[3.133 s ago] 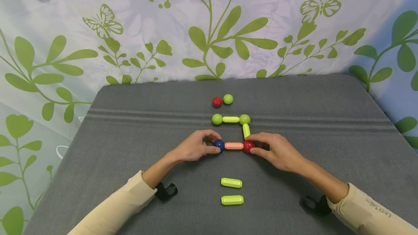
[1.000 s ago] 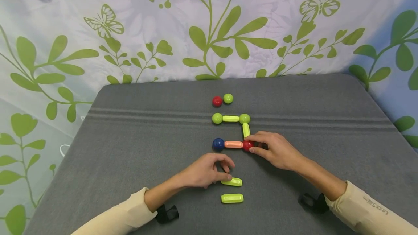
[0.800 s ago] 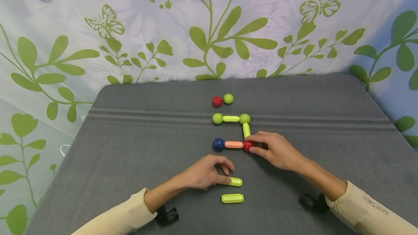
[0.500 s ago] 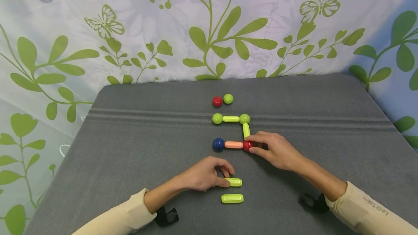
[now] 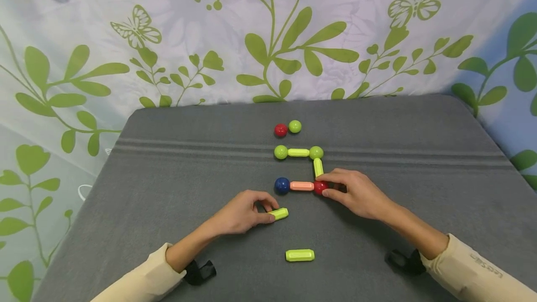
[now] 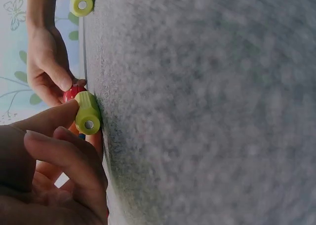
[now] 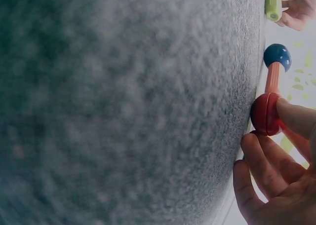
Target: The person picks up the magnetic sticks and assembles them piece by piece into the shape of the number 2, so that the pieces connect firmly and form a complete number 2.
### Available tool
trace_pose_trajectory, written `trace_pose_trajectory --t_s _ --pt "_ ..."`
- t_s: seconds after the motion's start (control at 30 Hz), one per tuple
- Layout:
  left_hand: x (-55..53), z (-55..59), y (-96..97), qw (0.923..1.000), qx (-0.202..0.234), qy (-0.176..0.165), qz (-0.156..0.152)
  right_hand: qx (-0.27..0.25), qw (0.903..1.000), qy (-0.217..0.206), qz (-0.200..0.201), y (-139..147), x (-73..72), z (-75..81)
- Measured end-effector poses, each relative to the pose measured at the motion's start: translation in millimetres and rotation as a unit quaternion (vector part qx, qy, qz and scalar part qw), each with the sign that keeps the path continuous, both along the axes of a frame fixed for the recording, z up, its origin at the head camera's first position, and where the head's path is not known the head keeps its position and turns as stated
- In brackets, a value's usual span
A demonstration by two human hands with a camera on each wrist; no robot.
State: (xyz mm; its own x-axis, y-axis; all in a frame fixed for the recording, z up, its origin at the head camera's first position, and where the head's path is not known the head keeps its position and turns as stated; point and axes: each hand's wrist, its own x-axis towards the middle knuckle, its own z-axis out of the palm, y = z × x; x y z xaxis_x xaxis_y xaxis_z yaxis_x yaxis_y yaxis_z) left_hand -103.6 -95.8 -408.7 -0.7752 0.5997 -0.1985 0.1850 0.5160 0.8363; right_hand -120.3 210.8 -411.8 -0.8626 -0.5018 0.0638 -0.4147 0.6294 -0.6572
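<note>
My left hand pinches a yellow-green magnetic rod between thumb and fingers, just below the blue ball. In the left wrist view the metal tip of that rod faces the camera. My right hand holds the red ball with thumb and fingertips. From this ball an orange rod runs left to the blue ball, and a yellow-green rod runs up to a green ball. Another yellow-green rod links that one to a second green ball.
A loose red ball and a light green ball lie behind the joined pieces. One more yellow-green rod lies nearer the front of the grey table. A patterned cloth hangs behind the table.
My left hand let go of the blue ball, reached the upper of the two loose rods, and has carried it up and left toward the blue ball. My right hand has stayed on the red ball.
</note>
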Motion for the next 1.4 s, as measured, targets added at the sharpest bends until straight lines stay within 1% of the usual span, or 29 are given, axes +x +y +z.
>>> trace_pose_trajectory --t_s 0.2,0.33,0.4,0.47,0.6,0.67,0.8,0.93,1.07,1.13,1.27,1.4 --pt "0.6 -0.6 3.3 0.9997 -0.016 0.017 0.0 -0.004 1.0 0.007 0.005 0.3 0.8 -0.8" --pt "0.7 -0.7 5.7 0.9992 -0.026 0.029 -0.008 -0.003 1.0 0.007 0.005 0.8 1.4 -0.1" --pt "0.7 -0.3 6.3 0.9992 -0.026 0.028 -0.009 -0.001 1.0 0.006 0.003 1.0 1.3 0.4" --pt "0.7 -0.4 6.3 0.9995 -0.023 0.02 -0.006 -0.001 1.0 0.007 0.005 1.3 1.0 0.2" --pt "0.6 0.4 6.4 0.9999 -0.011 0.003 0.006 -0.003 0.9999 0.009 0.006 1.7 0.6 0.4" --pt "0.6 1.3 6.8 0.9999 0.0 0.002 0.012 -0.004 0.9999 0.01 0.006 2.3 0.6 0.8" --pt "1.4 3.6 8.2 0.9992 0.015 0.011 0.036 -0.004 0.9999 0.007 0.006 2.6 0.6 1.4" --pt "2.2 5.5 10.8 0.997 0.015 0.025 0.072 -0.005 0.9999 0.006 0.009 2.2 0.2 0.6" --pt "1.8 5.6 11.6 0.9947 0.014 0.027 0.099 -0.004 0.9999 0.009 0.01 2.3 0.2 -0.2" --pt "1.7 5.4 10.9 0.9943 0.012 0.021 0.104 -0.003 0.9999 0.009 0.01 2.3 0.3 -0.3" --pt "1.3 4.1 9.3 0.9943 0.008 0.012 0.105 -0.002 0.9999 0.008 0.008 2.0 0.6 0.2" --pt "1.1 3.8 8.9 0.9943 0.007 0.011 0.106 -0.003 0.9999 0.009 0.007 1.6 0.7 0.4"
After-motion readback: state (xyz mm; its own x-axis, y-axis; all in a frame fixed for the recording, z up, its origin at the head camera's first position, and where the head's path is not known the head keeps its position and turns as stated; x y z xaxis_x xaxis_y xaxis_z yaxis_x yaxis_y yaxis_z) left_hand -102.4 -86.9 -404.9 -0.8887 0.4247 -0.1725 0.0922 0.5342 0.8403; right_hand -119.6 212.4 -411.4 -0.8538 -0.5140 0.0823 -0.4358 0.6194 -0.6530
